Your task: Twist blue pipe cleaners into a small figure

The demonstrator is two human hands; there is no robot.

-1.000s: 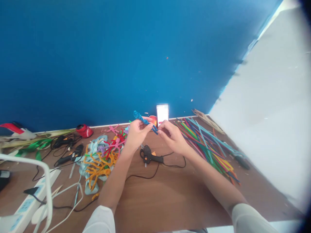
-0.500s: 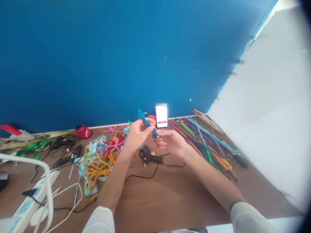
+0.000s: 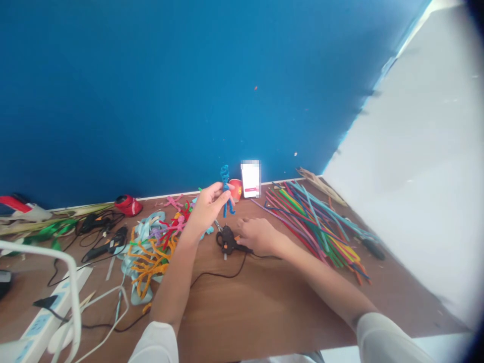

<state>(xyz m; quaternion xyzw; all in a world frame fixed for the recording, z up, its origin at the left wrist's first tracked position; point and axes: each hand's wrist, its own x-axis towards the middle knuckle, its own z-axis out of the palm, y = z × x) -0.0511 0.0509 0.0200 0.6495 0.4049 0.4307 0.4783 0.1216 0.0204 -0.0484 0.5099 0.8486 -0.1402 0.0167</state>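
Observation:
Between the thumb and fingers of my left hand [image 3: 207,204] is a blue pipe-cleaner figure [image 3: 225,174], held upright with its coiled top above the fingers and two thin legs hanging below. My right hand [image 3: 259,234] is low over the black glue gun [image 3: 227,239] on the table. Its fingers are apart and loosely bent beside the gun's orange trigger, and the palm covers the end of the handle. Whether the fingers touch the gun is hard to make out.
A red cup [image 3: 236,189] and a lit phone [image 3: 251,179] stand by the blue wall. Loose pipe cleaners [image 3: 313,222] lie on the right. Left are twisted pipe-cleaner pieces [image 3: 151,262], another glue gun [image 3: 108,244], a power strip [image 3: 49,312] and a white metal frame [image 3: 73,282].
My right hand has let go of the blue figure and moved down to the glue gun. My left hand has turned the figure upright and shifted slightly left.

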